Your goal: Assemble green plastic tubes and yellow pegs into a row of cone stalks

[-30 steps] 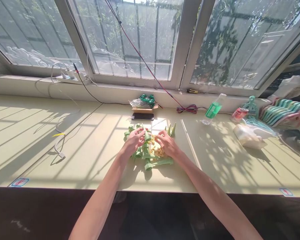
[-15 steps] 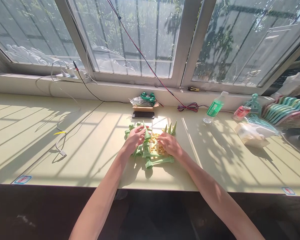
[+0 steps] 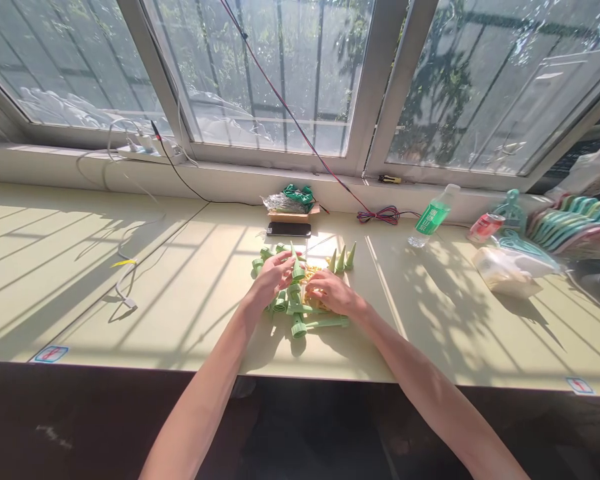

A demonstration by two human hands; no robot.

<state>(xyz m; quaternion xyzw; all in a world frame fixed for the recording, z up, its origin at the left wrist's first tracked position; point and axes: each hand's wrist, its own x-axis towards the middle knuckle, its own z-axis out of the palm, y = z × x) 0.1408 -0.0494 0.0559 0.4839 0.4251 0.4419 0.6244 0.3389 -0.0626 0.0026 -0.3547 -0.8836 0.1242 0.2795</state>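
My left hand (image 3: 276,273) is closed on a green plastic spike (image 3: 297,265), a pointed cone with a wide ribbed collar, its tip upward. My right hand (image 3: 333,291) hovers over a pile of small yellow pieces (image 3: 314,271), its fingers curled in near the spike's lower end; whatever is between the fingertips is hidden. More green spikes (image 3: 299,328) lie around and below the left hand, some crossing one another. Beyond the right hand, three green cones (image 3: 341,260) stand with their points up.
Behind the pile lie a black phone (image 3: 289,229) and a small box (image 3: 290,215) with clear and green plastic. To the right stand a water bottle (image 3: 433,217), a red can (image 3: 486,227) and a stack of hangers (image 3: 570,223). A white cable (image 3: 125,287) lies on the left.
My right hand has moved left across the yellow pieces, closer to the spike in my left hand. The left hand keeps its hold. The view has shifted slightly.
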